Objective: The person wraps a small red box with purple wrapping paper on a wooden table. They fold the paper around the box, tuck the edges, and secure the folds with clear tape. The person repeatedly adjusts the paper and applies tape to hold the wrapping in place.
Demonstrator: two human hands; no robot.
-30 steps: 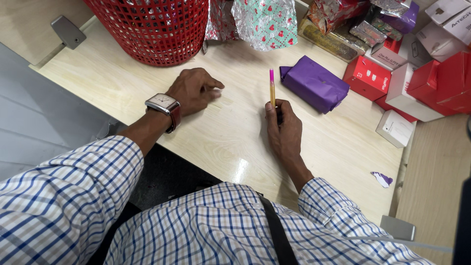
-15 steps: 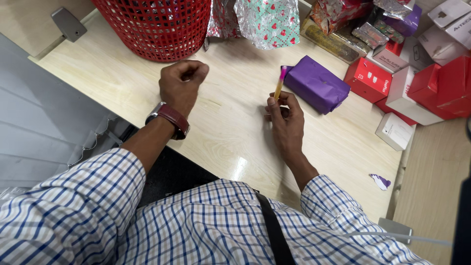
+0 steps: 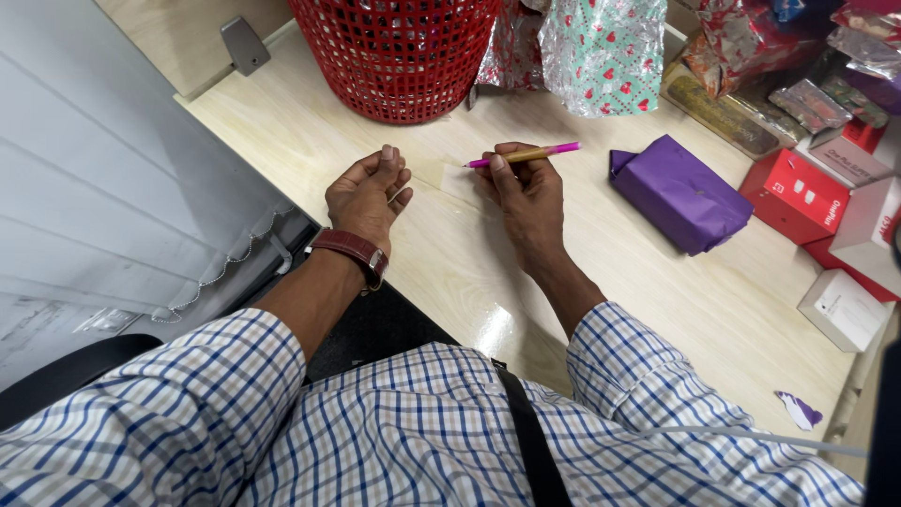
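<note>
Right hand (image 3: pixel 528 192) turns the pen (image 3: pixel 523 155): a second ago it stands nearly upright in the fist, pink end away from the body; half a second ago it tilts; now it lies almost level across the fingertips, pink cap toward the purple parcel (image 3: pixel 680 192), tip toward the left hand (image 3: pixel 368 195). Left hand lifts off the desk (image 3: pixel 657 282), where it lay palm down with the watch face up; now it is turned over, fingers loosely curled and open, strap showing. Both hands sit closer together, nearer the desk's far edge by the red basket (image 3: pixel 399 52).
</note>
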